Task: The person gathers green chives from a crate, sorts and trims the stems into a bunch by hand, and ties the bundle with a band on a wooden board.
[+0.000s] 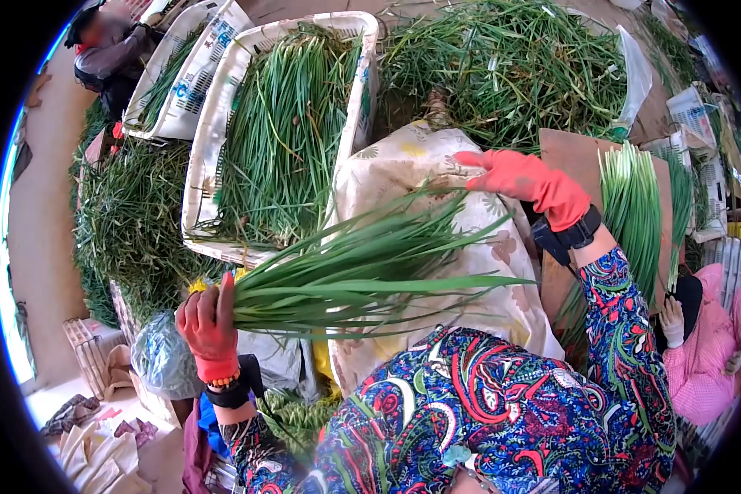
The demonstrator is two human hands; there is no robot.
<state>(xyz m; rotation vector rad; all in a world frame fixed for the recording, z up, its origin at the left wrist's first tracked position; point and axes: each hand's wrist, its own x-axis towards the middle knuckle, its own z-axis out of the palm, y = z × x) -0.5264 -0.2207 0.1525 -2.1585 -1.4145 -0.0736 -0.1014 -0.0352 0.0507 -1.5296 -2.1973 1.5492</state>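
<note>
My left hand [209,325], in a red-orange rubber glove, is closed round one end of a bunch of garlic chives [362,284]. The long green leaves fan out to the right, above a floral cloth [403,169] draped over my lap. My right hand [531,183], gloved alike, is stretched out above the leaf tips with its fingers apart. A few thin leaves pass close beneath those fingers; I cannot tell whether they touch. To the right of that hand, a pile of chives [630,198] with pale stem ends lies on a brown board [564,160].
A white crate [198,189] full of chives stands ahead, with another white crate [191,78] behind it. Loose green leaves are heaped ahead [510,66] and at left [140,214]. A person in pink [708,354] sits at right; another person [115,58] is at far left.
</note>
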